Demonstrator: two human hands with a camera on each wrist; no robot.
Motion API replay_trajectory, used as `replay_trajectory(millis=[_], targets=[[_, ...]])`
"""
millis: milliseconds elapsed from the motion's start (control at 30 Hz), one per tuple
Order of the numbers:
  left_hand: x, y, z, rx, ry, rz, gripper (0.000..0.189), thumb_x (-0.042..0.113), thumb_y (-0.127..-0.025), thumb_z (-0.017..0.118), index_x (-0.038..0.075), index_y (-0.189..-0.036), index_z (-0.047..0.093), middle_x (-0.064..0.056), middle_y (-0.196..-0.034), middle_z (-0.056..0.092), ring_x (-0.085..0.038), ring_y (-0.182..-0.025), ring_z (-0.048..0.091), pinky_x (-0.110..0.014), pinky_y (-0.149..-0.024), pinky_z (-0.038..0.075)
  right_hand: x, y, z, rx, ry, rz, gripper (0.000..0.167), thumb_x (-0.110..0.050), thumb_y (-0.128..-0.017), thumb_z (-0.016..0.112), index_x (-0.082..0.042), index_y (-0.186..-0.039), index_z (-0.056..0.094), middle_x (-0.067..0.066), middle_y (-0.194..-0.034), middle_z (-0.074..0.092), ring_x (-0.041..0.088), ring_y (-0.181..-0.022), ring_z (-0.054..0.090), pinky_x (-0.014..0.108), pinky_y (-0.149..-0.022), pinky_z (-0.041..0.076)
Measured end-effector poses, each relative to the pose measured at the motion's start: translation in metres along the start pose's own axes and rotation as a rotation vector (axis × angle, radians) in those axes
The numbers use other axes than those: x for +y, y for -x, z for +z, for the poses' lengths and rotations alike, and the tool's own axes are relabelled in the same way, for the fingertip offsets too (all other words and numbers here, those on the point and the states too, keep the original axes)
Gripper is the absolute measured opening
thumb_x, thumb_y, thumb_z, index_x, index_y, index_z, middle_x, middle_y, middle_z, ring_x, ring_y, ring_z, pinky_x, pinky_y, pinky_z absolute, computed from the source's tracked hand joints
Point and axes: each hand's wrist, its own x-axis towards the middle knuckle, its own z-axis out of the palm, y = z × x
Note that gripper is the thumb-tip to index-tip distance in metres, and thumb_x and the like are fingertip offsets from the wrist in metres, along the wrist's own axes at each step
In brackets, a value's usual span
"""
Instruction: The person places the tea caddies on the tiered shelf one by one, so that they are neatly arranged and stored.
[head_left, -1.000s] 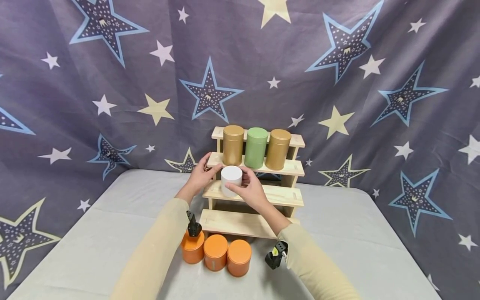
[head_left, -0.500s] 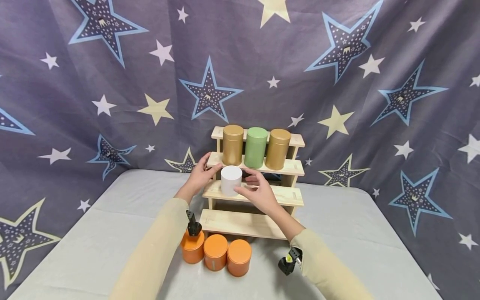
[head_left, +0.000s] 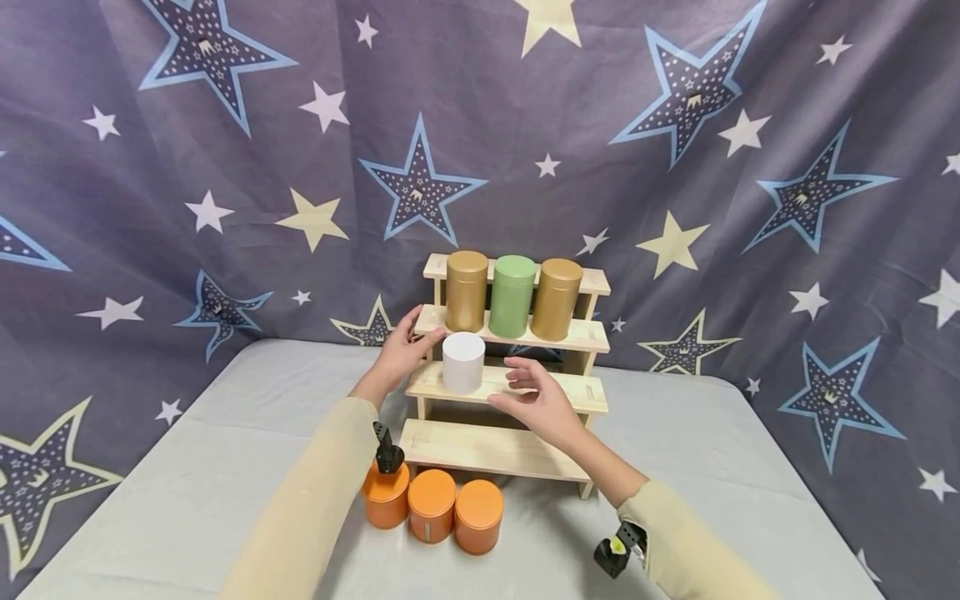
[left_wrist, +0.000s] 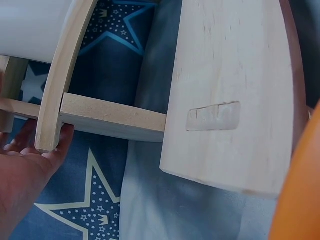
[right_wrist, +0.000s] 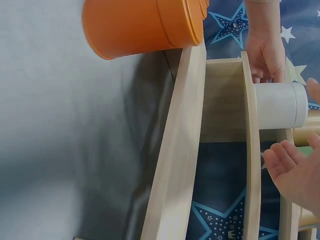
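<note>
A white canister (head_left: 462, 364) stands upright at the left part of the third step down of a wooden stepped display rack (head_left: 491, 446). My left hand (head_left: 397, 354) grips the rack's left side at the second step; in the left wrist view its fingers (left_wrist: 59, 145) curl behind the board's end. To the right of the white canister, and apart from it, my right hand (head_left: 543, 408) holds nothing, its fingers loosely bent. On the step above stand a gold canister (head_left: 466, 293), a green canister (head_left: 512, 298) and another gold canister (head_left: 556, 302).
Three orange canisters (head_left: 431, 507) stand in a row on the grey cloth surface (head_left: 697, 483), in front of the rack. Close behind the rack hangs a star-patterned curtain (head_left: 510, 200). The lowest step (left_wrist: 225, 155) juts out nearest the orange canisters.
My right hand has let go of the white canister and drawn back to the right and toward me. The canister stays on its step. My left hand has not moved.
</note>
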Motion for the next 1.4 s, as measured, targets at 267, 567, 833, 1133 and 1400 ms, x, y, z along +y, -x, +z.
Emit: replay_trajectory(millis=[267,567,833,1133,1400], targets=[[0.004,0.003,0.0,-0.006,0.002,-0.017,0.08,0.031,-0.09,0.062,0.018,-0.152,0.011,-0.018,-0.15,0.031,-0.032,-0.133,0.04,-0.047,-0.105,0.039,-0.009,0.02,-0.009,-0.048,-0.007,0.009,0.059,-0.018,-0.081,0.074,-0.008,-0.132,0.048,0.022,-0.12,0.057,0.032,-0.112,0.055,0.047,-0.093,0.047],[0.002,0.002,0.0,0.007,-0.009,-0.006,0.08,0.031,-0.09,0.062,0.018,-0.152,0.012,-0.017,-0.151,0.029,-0.031,-0.135,0.036,-0.044,-0.108,0.036,0.005,0.034,-0.011,-0.081,0.043,0.011,0.058,-0.024,-0.081,0.075,-0.012,-0.131,0.05,0.015,-0.116,0.061,0.03,-0.109,0.057,0.041,-0.091,0.048],[0.0,-0.001,0.0,0.003,-0.03,0.002,0.081,0.033,-0.09,0.062,0.017,-0.152,0.012,-0.015,-0.154,0.026,-0.033,-0.136,0.035,-0.047,-0.107,0.037,0.009,0.046,-0.011,-0.113,0.043,-0.002,0.054,-0.021,-0.08,0.075,-0.009,-0.127,0.052,0.016,-0.114,0.062,0.034,-0.108,0.057,0.044,-0.09,0.049],[0.01,0.005,-0.002,-0.013,-0.011,-0.024,0.081,0.032,-0.09,0.062,0.016,-0.152,0.012,-0.014,-0.155,0.022,-0.033,-0.138,0.032,-0.048,-0.109,0.035,0.013,0.059,-0.005,-0.209,0.044,-0.047,0.051,-0.023,-0.081,0.074,-0.009,-0.125,0.053,0.018,-0.111,0.061,0.03,-0.104,0.057,0.042,-0.088,0.049],[0.028,0.02,0.0,-0.024,-0.016,-0.052,0.079,0.025,-0.092,0.06,0.012,-0.152,0.01,-0.017,-0.155,0.019,-0.035,-0.139,0.029,-0.048,-0.11,0.033,0.017,0.072,0.001,-0.294,0.04,-0.014,0.056,-0.025,-0.08,0.075,-0.006,-0.128,0.051,0.014,-0.113,0.062,0.029,-0.105,0.058,0.039,-0.088,0.05]])
